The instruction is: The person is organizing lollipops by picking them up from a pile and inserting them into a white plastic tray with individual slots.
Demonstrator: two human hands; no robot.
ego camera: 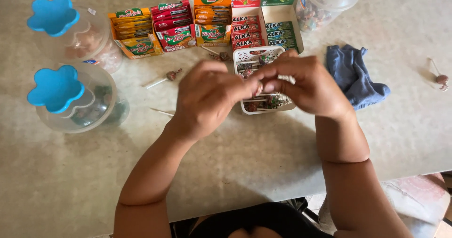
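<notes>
My left hand (207,97) and my right hand (301,85) meet above a small white plastic basket (245,57) of wrapped lollipops. The fingertips of both hands pinch together on something small between them; I cannot make out what it is. The hands cover most of the basket. One loose lollipop (165,77) lies on the table to the left of my left hand, and a bare stick (161,111) lies below it.
Open display boxes of candy packs, orange (134,33), red (173,25) and green-red (263,31), line the table's far side. Two clear jars with blue flower lids (55,88) (52,15) stand left. A third jar (325,3), a blue cloth (355,75) and another lollipop (441,79) lie right.
</notes>
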